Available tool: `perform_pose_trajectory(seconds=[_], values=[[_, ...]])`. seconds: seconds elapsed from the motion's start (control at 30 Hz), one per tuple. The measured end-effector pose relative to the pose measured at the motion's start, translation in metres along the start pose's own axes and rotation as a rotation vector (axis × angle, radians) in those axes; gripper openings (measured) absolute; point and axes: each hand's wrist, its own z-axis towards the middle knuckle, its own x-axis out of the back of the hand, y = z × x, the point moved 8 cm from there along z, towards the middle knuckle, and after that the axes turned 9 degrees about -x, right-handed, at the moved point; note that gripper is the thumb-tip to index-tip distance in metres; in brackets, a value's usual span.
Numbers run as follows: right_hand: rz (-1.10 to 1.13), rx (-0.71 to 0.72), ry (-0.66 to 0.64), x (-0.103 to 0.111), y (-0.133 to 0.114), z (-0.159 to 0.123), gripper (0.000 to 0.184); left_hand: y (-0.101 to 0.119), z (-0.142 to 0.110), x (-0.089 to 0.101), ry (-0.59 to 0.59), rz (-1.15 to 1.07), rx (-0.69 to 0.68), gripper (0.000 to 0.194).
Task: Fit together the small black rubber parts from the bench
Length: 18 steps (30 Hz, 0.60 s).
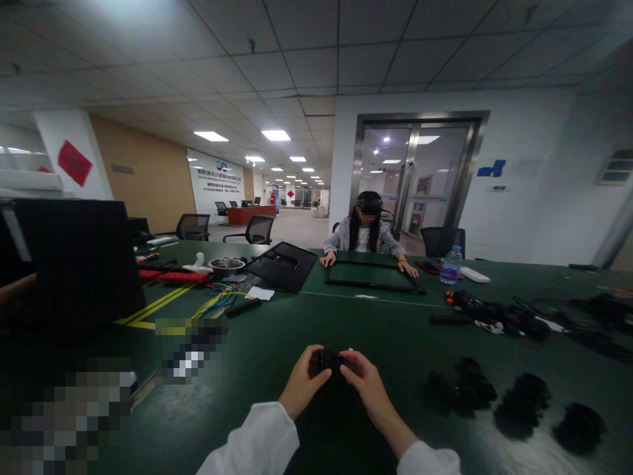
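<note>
Close to the table's near edge, my left hand [302,382] and my right hand [364,382] face each other. Between their fingertips sits a small black part [331,360], gripped from both sides. It is dark and partly covered by the fingers, so its exact kind cannot be made out. A tiny white bit shows by the right fingertips. To the right on the green table [395,343] lie several similar dark parts, among them a cluster [467,386], a middle one [524,404] and one farther right [578,427].
Opposite, a person's hands [329,258] rest on a black rectangular frame [370,287]. A water bottle [451,265], black cables [593,323], a black panel [284,265], a steel bowl [226,264], coloured wires [212,300] and a large black monitor [74,257] stand or lie around.
</note>
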Motion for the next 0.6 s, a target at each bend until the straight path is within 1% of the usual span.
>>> perform_pose_trajectory(seconds=[0.07,0.1,0.33,0.6], values=[[-0.004,-0.007,0.011,0.001,-0.001,0.000,0.028,0.000,-0.001,-0.001,-0.020,-0.023,-0.011,0.046],[-0.005,-0.014,0.010,0.001,-0.002,-0.001,0.028,-0.001,-0.001,-0.002,-0.023,-0.029,-0.008,0.046],[-0.003,-0.036,0.025,0.002,-0.007,-0.007,0.028,-0.006,-0.001,0.000,0.006,-0.038,0.072,0.037],[-0.006,-0.025,-0.003,0.001,-0.005,-0.006,0.029,-0.012,-0.002,0.000,-0.008,-0.044,0.130,0.039]])
